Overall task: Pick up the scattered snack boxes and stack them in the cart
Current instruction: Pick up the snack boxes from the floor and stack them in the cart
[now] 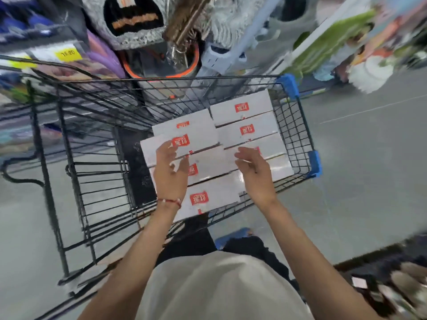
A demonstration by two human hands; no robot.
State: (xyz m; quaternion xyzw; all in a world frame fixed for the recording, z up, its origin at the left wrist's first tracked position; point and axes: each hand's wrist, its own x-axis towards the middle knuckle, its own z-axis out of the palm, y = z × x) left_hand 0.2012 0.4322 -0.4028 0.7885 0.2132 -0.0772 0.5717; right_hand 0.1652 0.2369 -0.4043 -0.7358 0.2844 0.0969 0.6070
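One black wire cart (288, 125) in front of you. Inside it are white snack boxes (217, 199) with red labels in two rows, about seven; blur hides some edges. Your left hand (171, 174) is half-open over the left row, possibly touching a box. Your right hand (254, 172) is loosely curled and holds nothing, over the right row.

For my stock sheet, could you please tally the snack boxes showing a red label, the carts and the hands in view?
Snack boxes showing a red label: 7
Wire cart: 1
Hands, left hand and right hand: 2
Total: 10
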